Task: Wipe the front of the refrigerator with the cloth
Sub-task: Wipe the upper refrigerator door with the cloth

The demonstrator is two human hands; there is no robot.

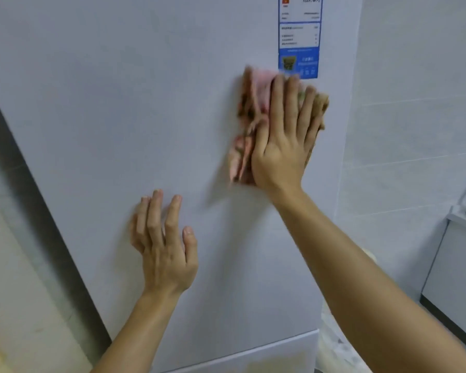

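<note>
Wiping is under way. The right hand, fingers straight and flat, presses the crumpled pink-and-tan patterned cloth against the tall white refrigerator door near its right edge, touching the bottom of the blue-and-white printed label. The left hand, fingers spread and lightly bent, holds nothing and rests on the door lower down. No streaks show which areas are done — most of the front is probably left to wipe.

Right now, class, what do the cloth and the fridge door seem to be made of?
Cloth: soft fabric, pink and patterned; it bunches in folds. Fridge door: smooth, pale, low-sheen panel, probably painted metal, though plastic is possible.
</note>
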